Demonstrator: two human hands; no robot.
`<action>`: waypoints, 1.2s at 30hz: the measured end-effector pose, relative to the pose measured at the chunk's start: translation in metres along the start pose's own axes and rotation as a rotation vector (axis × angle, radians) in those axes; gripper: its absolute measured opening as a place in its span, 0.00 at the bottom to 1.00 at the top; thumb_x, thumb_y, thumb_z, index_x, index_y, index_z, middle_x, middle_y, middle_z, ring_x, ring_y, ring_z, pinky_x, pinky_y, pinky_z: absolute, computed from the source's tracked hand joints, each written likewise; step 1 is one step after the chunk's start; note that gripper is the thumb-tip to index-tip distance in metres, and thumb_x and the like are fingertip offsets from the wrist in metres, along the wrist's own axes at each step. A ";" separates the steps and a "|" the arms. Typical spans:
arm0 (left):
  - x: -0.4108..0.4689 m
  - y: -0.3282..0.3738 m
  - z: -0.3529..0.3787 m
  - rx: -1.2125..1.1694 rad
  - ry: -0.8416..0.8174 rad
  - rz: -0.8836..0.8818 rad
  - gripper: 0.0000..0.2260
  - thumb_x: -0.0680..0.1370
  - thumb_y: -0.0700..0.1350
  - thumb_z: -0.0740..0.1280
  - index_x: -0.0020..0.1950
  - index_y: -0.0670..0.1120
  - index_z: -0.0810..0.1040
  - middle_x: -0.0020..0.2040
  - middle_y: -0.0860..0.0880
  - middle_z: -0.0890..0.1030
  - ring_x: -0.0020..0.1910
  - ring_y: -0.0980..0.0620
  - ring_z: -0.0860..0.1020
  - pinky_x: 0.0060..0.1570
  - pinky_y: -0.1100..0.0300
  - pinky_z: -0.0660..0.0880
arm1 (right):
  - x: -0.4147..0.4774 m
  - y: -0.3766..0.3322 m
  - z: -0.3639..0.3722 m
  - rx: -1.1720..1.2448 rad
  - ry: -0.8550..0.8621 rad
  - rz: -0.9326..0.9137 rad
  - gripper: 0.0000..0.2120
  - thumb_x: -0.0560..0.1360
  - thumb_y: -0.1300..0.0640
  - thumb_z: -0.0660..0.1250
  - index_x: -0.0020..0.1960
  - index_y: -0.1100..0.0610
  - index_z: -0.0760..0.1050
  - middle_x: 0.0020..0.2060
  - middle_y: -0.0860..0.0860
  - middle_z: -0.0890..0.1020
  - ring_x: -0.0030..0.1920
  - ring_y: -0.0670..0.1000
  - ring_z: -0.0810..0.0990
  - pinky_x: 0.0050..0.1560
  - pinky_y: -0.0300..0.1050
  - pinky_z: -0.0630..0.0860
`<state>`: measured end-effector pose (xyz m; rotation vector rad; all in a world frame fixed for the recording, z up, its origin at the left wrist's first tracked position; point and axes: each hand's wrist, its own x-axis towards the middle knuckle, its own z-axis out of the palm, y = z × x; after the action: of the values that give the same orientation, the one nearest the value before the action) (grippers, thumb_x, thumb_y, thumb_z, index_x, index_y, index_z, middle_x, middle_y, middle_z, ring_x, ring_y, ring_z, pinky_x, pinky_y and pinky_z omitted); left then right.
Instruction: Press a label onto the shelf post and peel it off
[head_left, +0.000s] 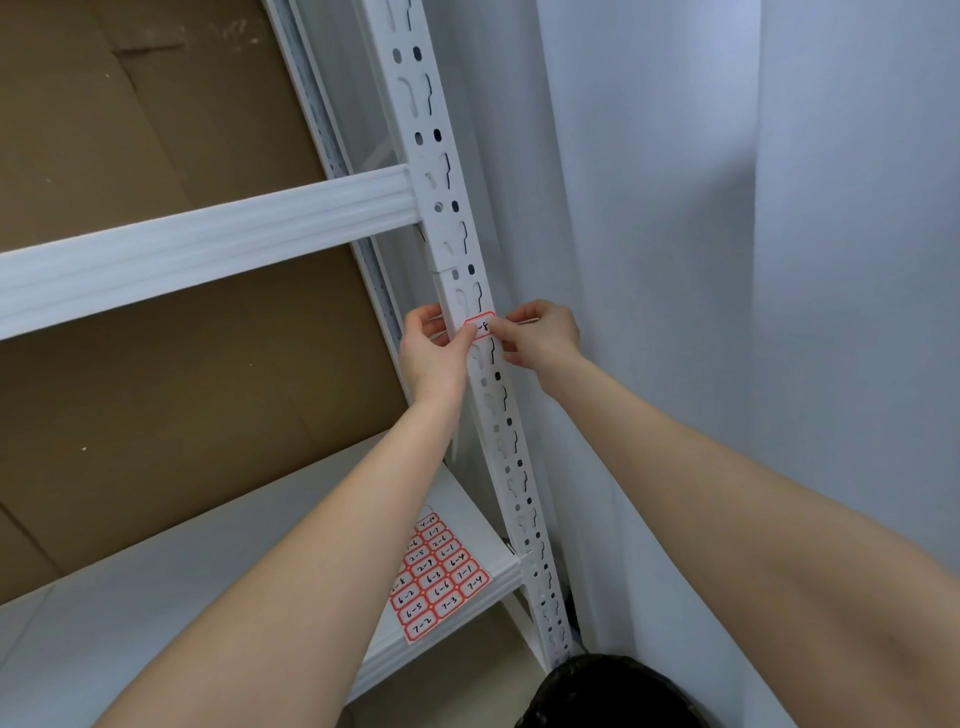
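Red-bordered label (480, 326) is being pinched at each end, the left hand (434, 353) and right hand (543, 338) keeping it taut and level against the white slotted upright (457, 228). Nearby, the label sheet (439, 577) is lying on the shelf (208, 597) within reach.

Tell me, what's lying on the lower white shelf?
A sheet of red-bordered labels with handwritten numbers lies on the lower shelf, near the post. The left forearm covers the sheet's left edge.
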<state>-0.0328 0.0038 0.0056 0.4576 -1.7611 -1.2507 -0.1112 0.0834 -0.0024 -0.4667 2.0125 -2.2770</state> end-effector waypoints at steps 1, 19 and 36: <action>0.001 -0.002 -0.001 -0.005 -0.012 0.011 0.18 0.73 0.41 0.72 0.61 0.45 0.74 0.53 0.50 0.79 0.51 0.54 0.78 0.54 0.59 0.76 | 0.001 0.001 0.001 -0.009 -0.009 -0.002 0.11 0.68 0.56 0.76 0.39 0.56 0.74 0.37 0.52 0.81 0.38 0.53 0.83 0.45 0.49 0.82; 0.009 -0.003 0.001 0.133 -0.067 0.097 0.11 0.76 0.47 0.69 0.57 0.48 0.79 0.46 0.55 0.79 0.46 0.57 0.78 0.49 0.60 0.75 | 0.007 -0.004 0.002 -0.062 -0.294 -0.151 0.09 0.78 0.59 0.63 0.55 0.58 0.80 0.44 0.52 0.83 0.46 0.51 0.81 0.53 0.48 0.79; 0.013 -0.010 -0.004 0.200 -0.130 0.164 0.12 0.78 0.45 0.65 0.60 0.46 0.77 0.52 0.53 0.81 0.52 0.53 0.79 0.55 0.52 0.76 | 0.006 -0.002 0.000 0.021 -0.323 -0.099 0.11 0.79 0.61 0.61 0.58 0.59 0.78 0.43 0.52 0.82 0.41 0.48 0.81 0.49 0.43 0.79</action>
<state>-0.0382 -0.0117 0.0027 0.3431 -2.0022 -1.0144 -0.1161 0.0823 0.0010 -0.8869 1.8423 -2.1055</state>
